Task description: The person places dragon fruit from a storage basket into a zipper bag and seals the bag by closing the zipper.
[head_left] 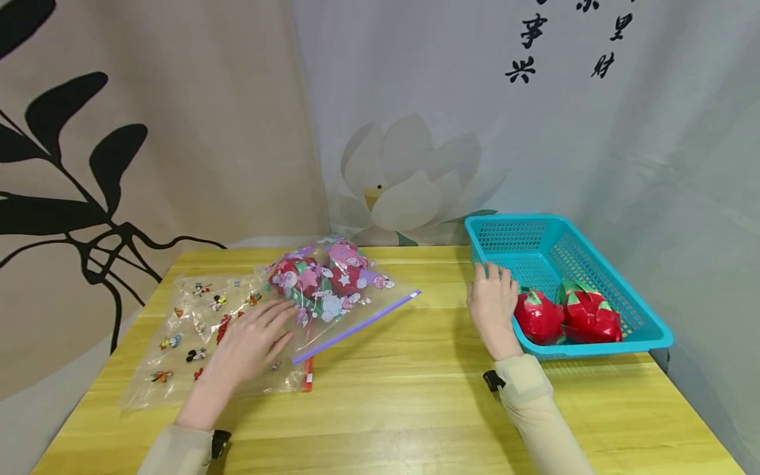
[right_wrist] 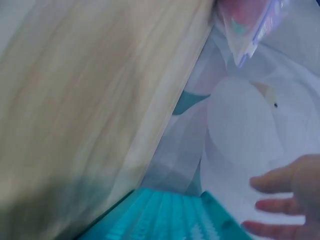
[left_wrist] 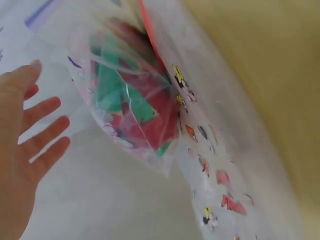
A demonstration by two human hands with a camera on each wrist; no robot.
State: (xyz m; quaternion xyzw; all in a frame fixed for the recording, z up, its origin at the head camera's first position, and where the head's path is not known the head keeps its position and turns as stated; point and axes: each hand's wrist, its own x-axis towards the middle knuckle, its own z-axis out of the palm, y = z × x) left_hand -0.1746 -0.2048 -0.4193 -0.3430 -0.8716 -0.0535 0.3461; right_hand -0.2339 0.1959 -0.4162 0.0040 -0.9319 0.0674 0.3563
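The right hand (head_left: 494, 305), loosely spread and empty, is nearer the red fruits (head_left: 539, 318), lying rightward by the basket's (head_left: 594, 350) near edge; the left hand (head_left: 252, 343) spreads beside the filled bag (head_left: 338, 305).

Before you: a bulging purple-zipped clear plastic bag (head_left: 332, 290).
It overlaps your flat red-zipped clear bag (head_left: 178, 349), left of the turquoise plastic basket (head_left: 519, 267).

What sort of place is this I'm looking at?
Probably a small indoor tabletop workspace, though the pictures don't settle the kind of room: a wood-grain table, a printed cloth backdrop behind it and a blue plastic basket on top.
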